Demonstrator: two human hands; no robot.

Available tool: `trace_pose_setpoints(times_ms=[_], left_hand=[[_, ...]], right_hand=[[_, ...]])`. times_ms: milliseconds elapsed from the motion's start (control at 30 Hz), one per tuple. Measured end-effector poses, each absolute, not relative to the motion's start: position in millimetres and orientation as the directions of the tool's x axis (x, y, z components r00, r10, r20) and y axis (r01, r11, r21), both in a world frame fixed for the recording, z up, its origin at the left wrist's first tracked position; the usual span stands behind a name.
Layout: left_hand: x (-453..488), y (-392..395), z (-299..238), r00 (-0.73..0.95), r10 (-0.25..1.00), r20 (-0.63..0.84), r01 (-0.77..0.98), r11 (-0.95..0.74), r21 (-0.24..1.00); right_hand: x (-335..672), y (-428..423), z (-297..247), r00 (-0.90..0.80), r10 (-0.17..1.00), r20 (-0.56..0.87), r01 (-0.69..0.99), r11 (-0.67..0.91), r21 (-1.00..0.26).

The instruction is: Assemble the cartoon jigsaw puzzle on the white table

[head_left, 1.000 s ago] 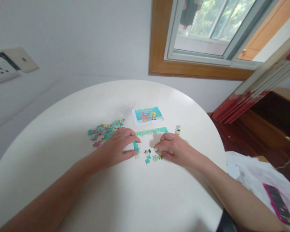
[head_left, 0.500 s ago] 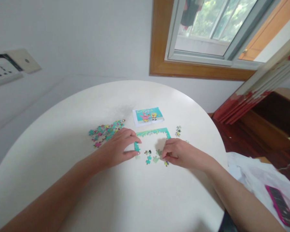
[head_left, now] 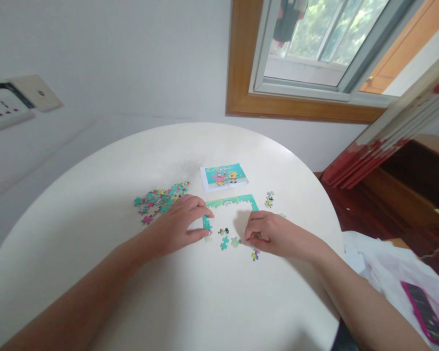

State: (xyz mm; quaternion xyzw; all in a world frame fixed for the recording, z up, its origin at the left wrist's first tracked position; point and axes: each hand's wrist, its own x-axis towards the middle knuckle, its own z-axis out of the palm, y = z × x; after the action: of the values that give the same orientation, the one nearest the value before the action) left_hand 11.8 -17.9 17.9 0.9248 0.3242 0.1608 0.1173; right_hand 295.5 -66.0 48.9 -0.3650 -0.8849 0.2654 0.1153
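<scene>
My left hand (head_left: 186, 219) rests with thumb and fingers apart at the left strip of a partly joined jigsaw border (head_left: 207, 223). Its fingertips touch that strip. Closed in a pinch, my right hand (head_left: 269, 231) is low over the table at the right side of the border; a puzzle piece is mostly hidden in its fingers. Between the hands lie a teal puzzle piece (head_left: 224, 243), a pale green piece (head_left: 235, 242) and a small dark-spotted piece (head_left: 223, 231). A yellow and purple piece (head_left: 255, 255) lies just below my right hand.
A heap of loose puzzle pieces (head_left: 157, 201) lies left of the border. Behind the border is a cartoon picture card (head_left: 225, 176). A small cluster of pieces (head_left: 269, 199) lies to the right on the round white table (head_left: 219, 302). A pink-edged phone (head_left: 426, 312) is at lower right.
A pale green piece beside my right fingertips no longer shows on the table. The yellow and purple piece is more exposed and slightly lower. My left hand has stayed put.
</scene>
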Motion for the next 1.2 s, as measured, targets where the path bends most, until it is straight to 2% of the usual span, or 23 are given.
trace_pose_setpoints(times_ms=[167,267,433,633,867,1200], left_hand=[[11,-18,17,0.733,0.638,0.236,0.559,-0.763,0.325],[12,-18,17,0.733,0.639,0.233,0.562,-0.762,0.321],[12,-19,18,0.732,0.645,0.221,0.568,-0.756,0.324],[11,-17,17,0.740,0.631,0.234,0.558,-0.769,0.311],[11,-17,17,0.737,0.638,0.225,0.561,-0.762,0.323],[11,-17,17,0.739,0.640,0.212,0.561,-0.758,0.331]], right_hand=[[278,-73,46,-0.615,0.788,0.034,0.730,0.585,-0.354],[271,-78,43,-0.582,0.813,0.010,0.776,0.559,-0.292],[274,-75,42,-0.608,0.794,-0.011,0.748,0.568,-0.344],[280,-67,37,-0.658,0.752,0.047,0.673,0.615,-0.410],[312,-59,52,-0.611,0.786,0.092,0.665,0.574,-0.478],[339,-50,55,-0.555,0.831,-0.049,0.749,0.473,-0.465]])
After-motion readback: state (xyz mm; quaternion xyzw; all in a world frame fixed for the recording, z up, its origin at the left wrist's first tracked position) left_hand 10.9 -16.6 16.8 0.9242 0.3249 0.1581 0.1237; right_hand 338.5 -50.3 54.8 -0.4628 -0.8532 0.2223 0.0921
